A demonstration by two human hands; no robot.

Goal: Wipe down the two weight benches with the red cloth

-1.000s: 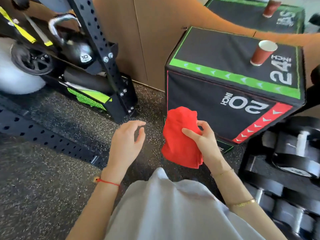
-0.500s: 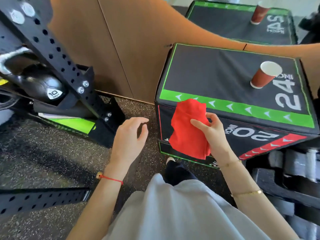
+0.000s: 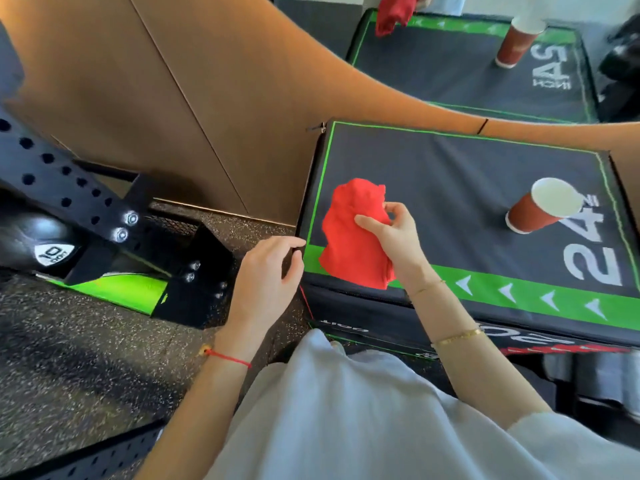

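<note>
- Since the earlier frames the red cloth [image 3: 355,237] has come up from the front face of the near box to over its top; the right hand [image 3: 394,237] has risen with it, and the view has closed in on the box top
- The floor [image 3: 86,341] is dark speckled rubber; a brown panelled wall [image 3: 207,98] runs behind; a black perforated rack post [image 3: 69,199] crosses the left side, with a black kettlebell [image 3: 38,244] marked 10 under it
- The near box [image 3: 467,202] is black-topped with a green band of white arrows and a large 24; a red paper cup [image 3: 540,211] stands on it, well to the right of the fingers
- A second box [image 3: 450,64] lies beyond, bearing another red cup [image 3: 516,39]; a red bundle [image 3: 393,13] sits at its far left corner
- The right hand pinches the bunched cloth between thumb and forefinger, the other fingers curled behind it; the cloth hangs left of and below the fingertips, over the box's near left corner; whether it touches the top cannot be told
- The left hand [image 3: 266,275] hovers just left of the box's corner, fingers loosely curled and holding nothing, close beside the cloth's lower edge
</note>
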